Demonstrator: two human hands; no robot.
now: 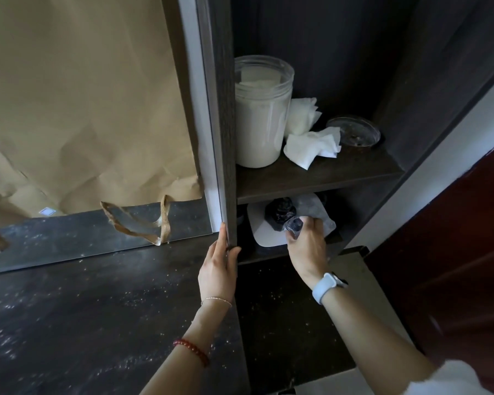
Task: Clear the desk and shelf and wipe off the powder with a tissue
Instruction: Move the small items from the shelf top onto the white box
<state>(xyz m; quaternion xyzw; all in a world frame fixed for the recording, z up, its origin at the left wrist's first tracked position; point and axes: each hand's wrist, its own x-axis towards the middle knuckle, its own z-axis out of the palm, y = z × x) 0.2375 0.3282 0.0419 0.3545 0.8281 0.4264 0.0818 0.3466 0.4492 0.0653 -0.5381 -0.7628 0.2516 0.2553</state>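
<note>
Right hand (307, 246) grips a small clear bottle (295, 227) inside the lower shelf (268, 252); left hand (218, 269) clasps the shelf's side panel (226, 138).

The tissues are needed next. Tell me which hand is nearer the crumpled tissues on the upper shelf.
Right. The right hand is in the compartment directly below the tissues, holding a small bottle. The left hand grips the shelf's side panel, lower and farther left.

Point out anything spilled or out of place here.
Pale powder is scattered over the dark desk and the shelf floor. On the upper shelf, the jar stands uncapped, its lid lying apart, with crumpled tissues between them.
</note>
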